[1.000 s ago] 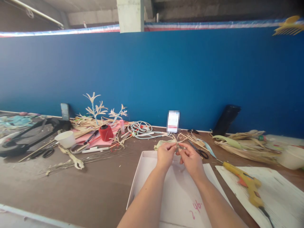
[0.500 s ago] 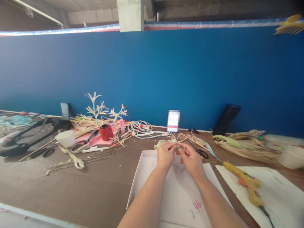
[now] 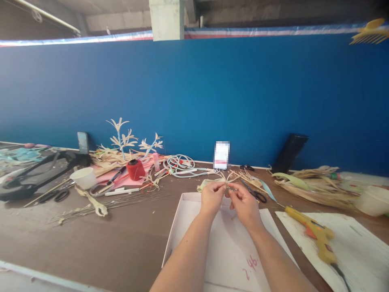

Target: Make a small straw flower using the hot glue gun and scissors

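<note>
My left hand (image 3: 211,199) and my right hand (image 3: 244,203) meet above the far end of a white cardboard tray (image 3: 182,227). Both pinch a small pale straw piece (image 3: 227,181) between thumbs and fingertips; thin strips fan out from it. The fingers of each hand are curled and closed on it. Just beyond the hands lie loose dried strips (image 3: 243,177) and black scissors (image 3: 257,195) on the brown table (image 3: 106,239).
A yellow glue gun (image 3: 316,235) lies on white paper (image 3: 355,247) at right. Dried husks (image 3: 313,187) pile up at far right. At left are a red thread spool (image 3: 135,169), a white cup (image 3: 84,177), coiled tubing (image 3: 181,165), straw flowers (image 3: 123,140) and a blue wall (image 3: 194,97).
Hardly anything differs. The hands stay in place with only slight finger movement on the straw piece.
</note>
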Tool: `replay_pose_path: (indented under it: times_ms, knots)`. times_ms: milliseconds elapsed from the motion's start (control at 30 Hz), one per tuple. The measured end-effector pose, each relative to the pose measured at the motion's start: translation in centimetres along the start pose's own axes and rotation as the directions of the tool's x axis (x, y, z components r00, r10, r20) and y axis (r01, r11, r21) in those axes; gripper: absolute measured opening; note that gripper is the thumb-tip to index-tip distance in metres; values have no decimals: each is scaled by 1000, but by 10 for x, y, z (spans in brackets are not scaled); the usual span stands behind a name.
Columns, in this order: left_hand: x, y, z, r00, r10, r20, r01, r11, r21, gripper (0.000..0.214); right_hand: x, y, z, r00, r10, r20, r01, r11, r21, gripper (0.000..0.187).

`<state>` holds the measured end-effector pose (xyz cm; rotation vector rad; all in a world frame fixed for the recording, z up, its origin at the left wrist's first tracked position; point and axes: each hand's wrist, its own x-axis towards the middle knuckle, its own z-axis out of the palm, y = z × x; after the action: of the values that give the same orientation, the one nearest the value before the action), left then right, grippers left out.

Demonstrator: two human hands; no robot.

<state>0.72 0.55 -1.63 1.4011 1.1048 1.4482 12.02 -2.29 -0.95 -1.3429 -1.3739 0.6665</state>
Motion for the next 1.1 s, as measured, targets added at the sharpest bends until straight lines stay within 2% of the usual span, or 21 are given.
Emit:
replay_pose_path:
  times_ms: [400, 733, 933, 1100]
  knots:
    - [0, 1, 1, 997, -70, 43, 75, 989, -126, 19, 1, 0, 0, 1000, 11, 5, -11, 999, 34, 35]
    - [-3, 10, 4, 983, -176, 57, 184, 952, -246, 21, 7, 10, -1, 996, 62, 57, -70, 984, 164, 35]
    - [-3, 9, 4, 983, -173, 56, 181, 941, -285, 21, 7, 9, 0, 991, 119, 64, -131, 962, 240, 39]
    - [-2, 5, 3, 975, -193, 109, 221, 898, -381, 26, 6, 6, 1, 982, 166, 87, -185, 930, 317, 36]
